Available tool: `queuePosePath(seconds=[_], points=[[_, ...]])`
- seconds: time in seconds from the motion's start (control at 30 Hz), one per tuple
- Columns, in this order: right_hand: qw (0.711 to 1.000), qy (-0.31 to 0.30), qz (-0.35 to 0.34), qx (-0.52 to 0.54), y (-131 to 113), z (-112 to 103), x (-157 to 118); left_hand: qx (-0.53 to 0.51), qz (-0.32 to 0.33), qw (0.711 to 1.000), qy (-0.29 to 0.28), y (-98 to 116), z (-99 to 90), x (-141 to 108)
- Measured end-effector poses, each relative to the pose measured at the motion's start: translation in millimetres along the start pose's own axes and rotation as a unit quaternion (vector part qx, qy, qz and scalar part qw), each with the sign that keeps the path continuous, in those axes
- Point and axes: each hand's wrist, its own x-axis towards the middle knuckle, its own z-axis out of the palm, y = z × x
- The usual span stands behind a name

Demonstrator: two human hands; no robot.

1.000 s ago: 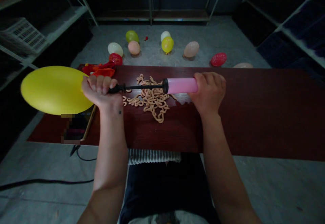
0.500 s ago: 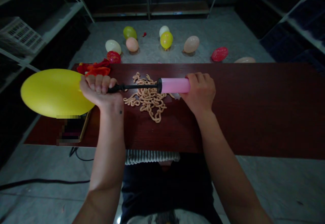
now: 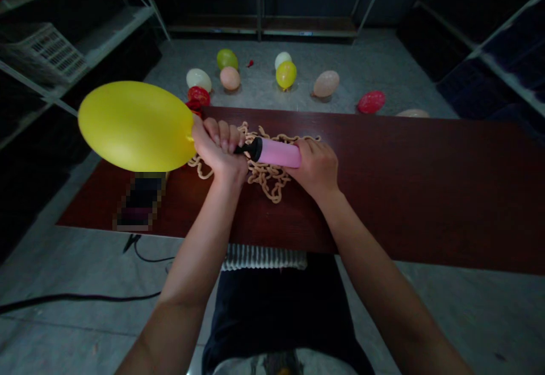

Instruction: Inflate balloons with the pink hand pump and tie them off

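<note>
The left hand (image 3: 219, 145) is clamped on the black handle (image 3: 241, 149) of a pink pump (image 3: 279, 152), the right hand (image 3: 315, 166) round its other end, so the pump spans the small gap between them — a yellow balloon (image 3: 136, 126) bulges out left of the left hand, neck end against it, and tan curly strands (image 3: 276, 197) lie on the dark red table (image 3: 426, 193) beneath the hands

On my feed the light is dim — a reddish-brown table (image 3: 426, 193) below the left hand (image 3: 219, 143) and right hand (image 3: 317, 166), grey floor (image 3: 259, 90) and a rack (image 3: 213, 24) beyond them — shelving (image 3: 113, 30) out past either side.
</note>
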Motion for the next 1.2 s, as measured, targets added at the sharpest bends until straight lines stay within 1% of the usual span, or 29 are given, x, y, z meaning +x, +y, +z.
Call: queuePosePath(seconds=[0.17, 0.3, 0.4, 0.57, 0.73, 0.8, 0.93, 1.0, 1.07, 1.2], points=[[1.0, 0.015, 0.003, -0.018, 1, 0, 1, 0.001, 0.006, 0.999, 0.034, 4, -0.8, 3], [0.999, 0.026, 0.007, -0.044, -2, -2, 3, 0.021, 0.016, 0.999, 0.024, 9, -3.7, 5], [0.998, 0.034, 0.013, -0.059, 0, -5, 4, 0.013, 0.017, 1.0, 0.023, 13, -4.3, 6], [0.995, 0.032, 0.028, -0.087, 11, -11, 2, -0.018, 0.027, 0.999, 0.025, 20, -9.3, 10], [0.993, 0.039, 0.059, -0.096, 26, -14, 1, 0.013, 0.04, 0.999, 0.034, 31, -15.5, 17], [0.992, 0.042, 0.076, -0.092, 32, -16, 1, 0.02, 0.047, 0.998, 0.024, 38, -16.3, 18], [0.99, 0.039, 0.105, -0.081, 40, -22, 0, 0.022, 0.072, 0.997, -0.021, 50, -17.0, 18], [0.99, 0.031, 0.114, -0.077, 41, -25, 1, 0.043, 0.081, 0.996, -0.023, 52, -16.3, 18], [0.99, 0.02, 0.119, -0.071, 41, -25, 1, 0.057, 0.091, 0.994, -0.008, 51, -13.9, 20], [0.99, -0.001, 0.126, -0.069, 37, -25, 1, 0.036, 0.118, 0.992, 0.034, 43, -7.5, 22]])
